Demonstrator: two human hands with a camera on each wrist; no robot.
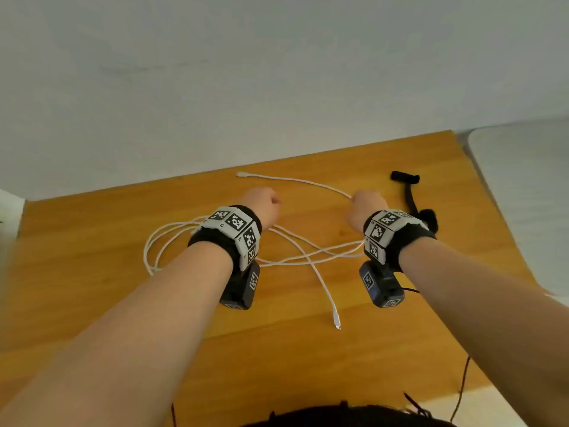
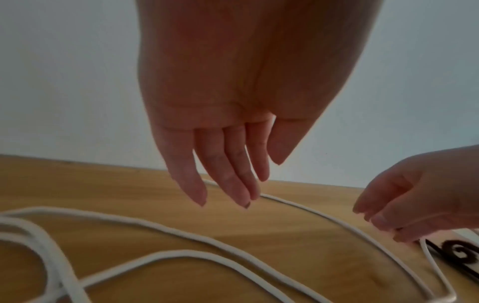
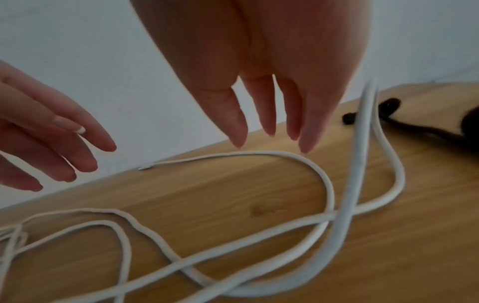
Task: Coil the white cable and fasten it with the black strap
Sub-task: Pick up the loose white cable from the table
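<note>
The white cable sprawls in loose loops over the wooden table, one plug end lying toward me and the other near the far edge. The black strap lies at the far right, partly curled. My left hand hovers over the cable, its fingers straight and holding nothing. My right hand hangs just above a strand, fingers straight and empty. A raised bend of cable stands beside that hand's outer edge, with the strap behind it.
A pale wall runs along the table's far edge. A grey surface adjoins the table on the right. A thin dark wire trails off the front right edge. Bare wood lies at the table's left and front.
</note>
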